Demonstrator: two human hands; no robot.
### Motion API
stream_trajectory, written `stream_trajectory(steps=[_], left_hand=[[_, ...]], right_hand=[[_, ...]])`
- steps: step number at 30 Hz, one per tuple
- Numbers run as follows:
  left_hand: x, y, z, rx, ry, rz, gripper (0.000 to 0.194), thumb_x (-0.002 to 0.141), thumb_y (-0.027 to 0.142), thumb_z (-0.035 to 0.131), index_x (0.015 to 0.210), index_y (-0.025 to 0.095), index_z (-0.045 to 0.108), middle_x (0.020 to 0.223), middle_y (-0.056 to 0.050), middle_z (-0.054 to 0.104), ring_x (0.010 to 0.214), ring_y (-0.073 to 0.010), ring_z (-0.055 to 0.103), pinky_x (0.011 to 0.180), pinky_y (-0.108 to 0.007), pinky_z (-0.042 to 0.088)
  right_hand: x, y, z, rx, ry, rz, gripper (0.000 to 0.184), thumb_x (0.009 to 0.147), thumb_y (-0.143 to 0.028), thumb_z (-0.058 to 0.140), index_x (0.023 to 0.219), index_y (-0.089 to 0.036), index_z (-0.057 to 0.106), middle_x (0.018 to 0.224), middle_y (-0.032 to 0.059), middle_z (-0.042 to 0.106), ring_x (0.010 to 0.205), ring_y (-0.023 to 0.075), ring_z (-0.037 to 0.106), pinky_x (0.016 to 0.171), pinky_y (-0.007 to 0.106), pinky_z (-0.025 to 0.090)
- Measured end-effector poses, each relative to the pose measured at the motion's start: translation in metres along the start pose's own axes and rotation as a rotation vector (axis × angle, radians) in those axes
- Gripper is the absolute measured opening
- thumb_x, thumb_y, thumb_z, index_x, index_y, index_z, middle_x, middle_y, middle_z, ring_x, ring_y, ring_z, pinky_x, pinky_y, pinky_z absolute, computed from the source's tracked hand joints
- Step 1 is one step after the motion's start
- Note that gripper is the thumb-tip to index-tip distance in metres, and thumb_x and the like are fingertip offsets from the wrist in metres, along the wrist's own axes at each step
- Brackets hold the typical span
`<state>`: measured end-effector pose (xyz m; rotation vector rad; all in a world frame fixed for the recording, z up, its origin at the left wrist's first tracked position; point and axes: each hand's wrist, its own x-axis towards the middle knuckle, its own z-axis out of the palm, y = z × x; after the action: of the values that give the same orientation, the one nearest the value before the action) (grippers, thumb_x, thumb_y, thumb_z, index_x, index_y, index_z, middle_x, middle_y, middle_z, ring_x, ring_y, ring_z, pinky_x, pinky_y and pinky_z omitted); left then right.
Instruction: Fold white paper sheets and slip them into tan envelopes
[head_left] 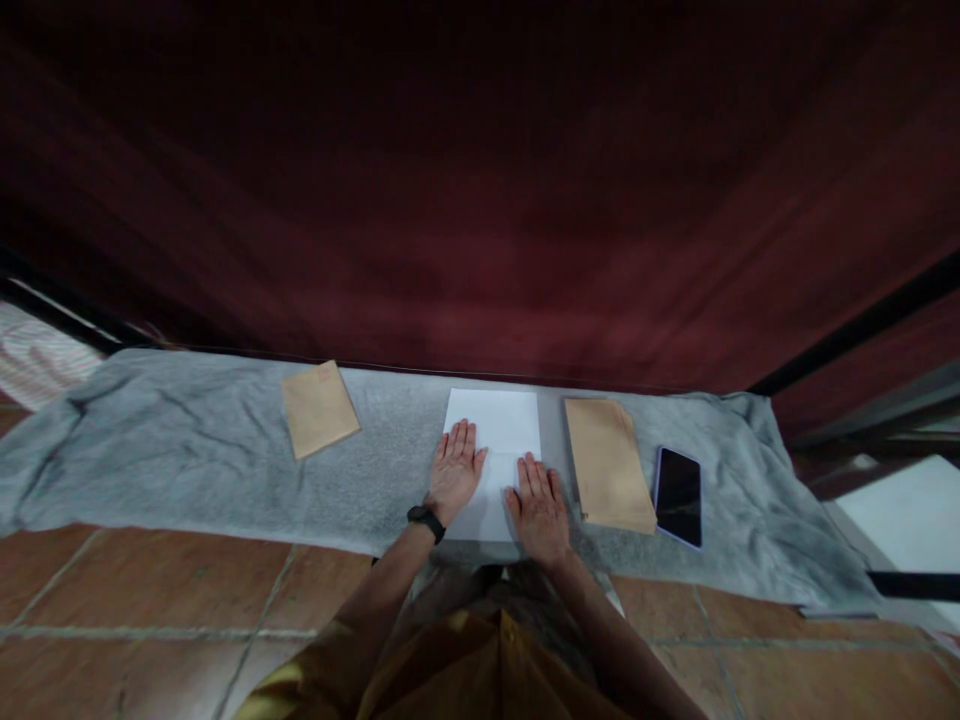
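A white sheet of paper (497,425) lies on a grey cloth (187,450) spread over the floor. My left hand (454,468) rests flat on the sheet's left edge, fingers stretched out, a black band on its wrist. On the sheet's lower right corner my right hand (538,508) lies flat too, with its fingers together and extended. Neither hand holds anything. A stack of brown envelopes (607,462) sits just right of my right hand. A single brown envelope (319,407) lies farther left on the cloth.
A dark phone (679,495) lies face up right of the envelope stack. A dark red curtain (480,220) hangs behind the cloth. Reddish floor tiles (150,590) run along the near side. My knees are at the bottom centre.
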<state>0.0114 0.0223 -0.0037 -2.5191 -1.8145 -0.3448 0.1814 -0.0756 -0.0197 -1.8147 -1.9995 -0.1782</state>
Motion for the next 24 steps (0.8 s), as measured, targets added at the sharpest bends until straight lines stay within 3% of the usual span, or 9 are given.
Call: stream_trajectory(steps=[4,13,17,24], left_hand=[[0.0,-0.005,-0.001,0.013,0.017,-0.024,0.062,0.106,0.04,0.026,0.158,0.008,0.034,0.163,-0.016,0.035,0.154,-0.0259,0.028,0.126,-0.047,0.023],[-0.001,-0.005,-0.003,0.01,0.014,-0.019,0.06,0.106,0.039,0.027,0.158,0.011,0.035,0.163,-0.015,0.036,0.154,-0.0257,0.03,0.125,-0.047,0.027],[0.0,-0.006,-0.002,0.03,0.022,-0.014,0.059,0.106,0.04,0.028,0.157,0.01,0.038,0.163,-0.015,0.036,0.153,-0.026,0.031,0.125,-0.047,0.028],[0.001,-0.007,0.004,0.052,0.027,-0.014,0.06,0.107,0.041,0.026,0.156,0.009,0.039,0.162,-0.016,0.037,0.153,-0.0276,0.031,0.124,-0.047,0.028]], right_hand=[[0.022,-0.003,0.005,0.027,-0.049,0.046,0.053,0.107,-0.034,0.036,0.154,-0.009,0.041,0.157,0.0176,0.046,0.147,0.0279,0.041,0.123,0.051,0.024],[0.102,-0.013,0.027,0.107,-0.264,0.05,0.054,0.109,-0.038,0.025,0.156,-0.018,0.041,0.164,0.0072,0.035,0.153,0.0253,0.031,0.127,0.049,0.014],[0.115,-0.001,0.033,0.094,-0.265,0.086,0.053,0.109,-0.04,0.026,0.156,-0.022,0.042,0.166,0.0068,0.033,0.154,0.0274,0.029,0.126,0.053,0.013],[0.122,0.02,0.039,0.027,-0.195,0.158,0.054,0.107,-0.039,0.035,0.157,-0.018,0.039,0.166,0.0144,0.03,0.153,0.0297,0.031,0.124,0.052,0.019]])
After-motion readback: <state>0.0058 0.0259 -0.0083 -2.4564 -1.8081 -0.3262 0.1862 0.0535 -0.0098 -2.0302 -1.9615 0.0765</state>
